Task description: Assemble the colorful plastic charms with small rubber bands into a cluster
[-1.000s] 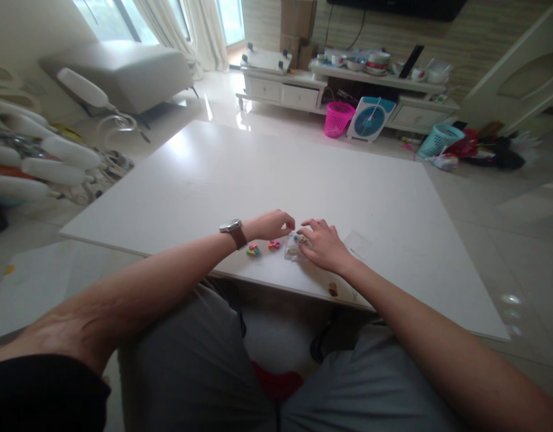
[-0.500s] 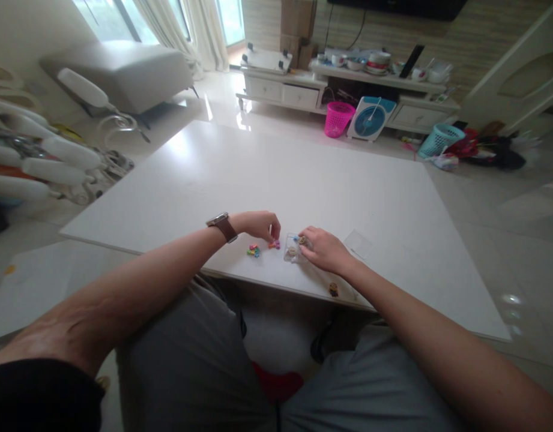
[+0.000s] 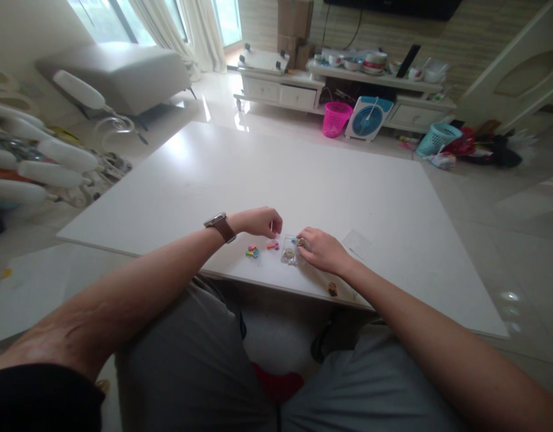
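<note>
My left hand [image 3: 266, 222] is closed in a pinch, with what looks like a small pink piece at its fingertips. Just below lie a few pink and orange pieces [image 3: 272, 246], and to their left a small heap of green, yellow, blue and pink pieces [image 3: 252, 252]; their exact kind is too small to tell. A clear plastic box [image 3: 284, 257] with compartments stands between my hands, with gold-coloured items and a blue bit inside. The fingers of my right hand [image 3: 320, 248] are curled over its right side, gripping it and partly hiding its contents.
A clear flat lid [image 3: 357, 243] lies right of my right hand. Near the front edge of the white table [image 3: 276, 162] is a small yellow-and-black figure [image 3: 332, 289]. Beyond the table stand a pink basket [image 3: 336, 119], a blue fan [image 3: 368, 119] and a low cabinet [image 3: 298, 96].
My left hand has risen slightly off the pink and orange pieces, with a pink bit at its fingertips. My right hand stays at the box. The view has shifted slightly.
</note>
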The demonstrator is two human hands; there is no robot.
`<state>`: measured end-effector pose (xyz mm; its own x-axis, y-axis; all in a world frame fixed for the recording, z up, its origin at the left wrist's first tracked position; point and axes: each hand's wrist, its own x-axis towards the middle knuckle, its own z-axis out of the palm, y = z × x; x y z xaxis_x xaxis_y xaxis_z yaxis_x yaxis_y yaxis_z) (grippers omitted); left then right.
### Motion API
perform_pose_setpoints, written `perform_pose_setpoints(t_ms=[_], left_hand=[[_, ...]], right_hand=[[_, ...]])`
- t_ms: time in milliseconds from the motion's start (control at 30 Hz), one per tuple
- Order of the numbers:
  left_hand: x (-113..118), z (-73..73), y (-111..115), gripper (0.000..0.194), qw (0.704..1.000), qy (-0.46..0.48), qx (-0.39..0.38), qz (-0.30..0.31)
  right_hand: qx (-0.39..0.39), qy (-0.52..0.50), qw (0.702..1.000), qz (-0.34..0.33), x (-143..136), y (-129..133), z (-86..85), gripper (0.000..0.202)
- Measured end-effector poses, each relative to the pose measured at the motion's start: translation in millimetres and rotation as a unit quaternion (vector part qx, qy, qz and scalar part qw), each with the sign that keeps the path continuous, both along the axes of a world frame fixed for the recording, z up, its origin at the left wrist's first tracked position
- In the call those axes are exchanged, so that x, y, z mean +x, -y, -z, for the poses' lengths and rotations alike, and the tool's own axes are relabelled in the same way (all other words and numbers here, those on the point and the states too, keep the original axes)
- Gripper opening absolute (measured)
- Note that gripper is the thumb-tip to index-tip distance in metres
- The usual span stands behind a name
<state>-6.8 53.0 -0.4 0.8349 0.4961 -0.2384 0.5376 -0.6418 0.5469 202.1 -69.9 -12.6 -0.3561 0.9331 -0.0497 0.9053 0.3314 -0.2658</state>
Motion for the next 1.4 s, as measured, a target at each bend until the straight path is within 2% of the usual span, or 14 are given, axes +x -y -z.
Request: perform_pose_setpoints(t_ms=[233,533,700,867,1100,1233,1400], left_hand=[[14,-0.5,14,0.012,0.994,0.095,0.040,0.032],[23,13.0,23,0.011,0.992,0.071,0.088,0.057],[26,8.0,30,0.010,0.991,0.041,0.118,0.048],[31,2.7,33,0.009,0.993,0.010,0.114,0.021],[27,5.0,29,0.015,0.992,0.046,0.110,0.042],[28,2.7,33,0.021,0.994,0.034,0.099,0.041],[29,0.4,36,0.019,0.995,0.046,0.074,0.056]], right_hand=[[-0.016,0.009,1.000,0.002,0,0,-2.6,0.023],[-0.027,0.017,0.999,0.000,-2,0,-4.3,0.023],[-0.022,0.024,0.999,-0.002,-2,0,-4.8,0.023],[-0.023,0.021,1.000,0.000,-2,0,-5.3,0.024],[-0.023,0.017,1.000,-0.004,0,-1,-2.8,0.022],[-0.019,0.023,1.000,-0.005,0,-1,-1.8,0.022],[-0.017,0.023,1.000,-0.006,0,-1,-1.6,0.021]])
